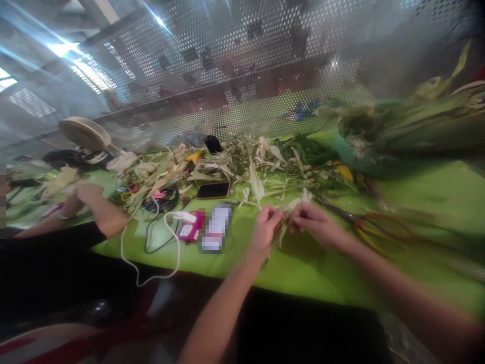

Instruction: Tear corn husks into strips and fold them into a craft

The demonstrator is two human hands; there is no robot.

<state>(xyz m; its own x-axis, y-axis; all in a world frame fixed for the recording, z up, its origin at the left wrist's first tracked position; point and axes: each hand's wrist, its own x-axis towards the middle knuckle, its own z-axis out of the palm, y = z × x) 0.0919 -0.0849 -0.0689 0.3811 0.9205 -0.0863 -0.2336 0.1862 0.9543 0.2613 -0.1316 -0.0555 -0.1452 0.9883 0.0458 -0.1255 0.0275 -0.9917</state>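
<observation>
Over the front part of the green table (235, 265), my left hand (266, 226) pinches pale, dry strips that look like corn husk (281, 233). My right hand (312, 221) is closed close beside it, fingers pressed together on the same strips. Thin ends hang down between and below both hands. A wide pale husk leaf (256, 184) stands up just beyond my left hand. To the right of my right wrist lie scissors (382, 230) with orange and yellow handles, blurred. Exactly how the strips run between my fingertips is too blurred to see.
A heap of husks (235, 159) spreads along the back. Left of my hands are a dark phone (212, 190), a blurred-out phone (215, 230), a pink box (191, 227) and a white cable (179, 253). A co-worker's hands (89, 194) work at far left. A teal basket (350, 151) stands right.
</observation>
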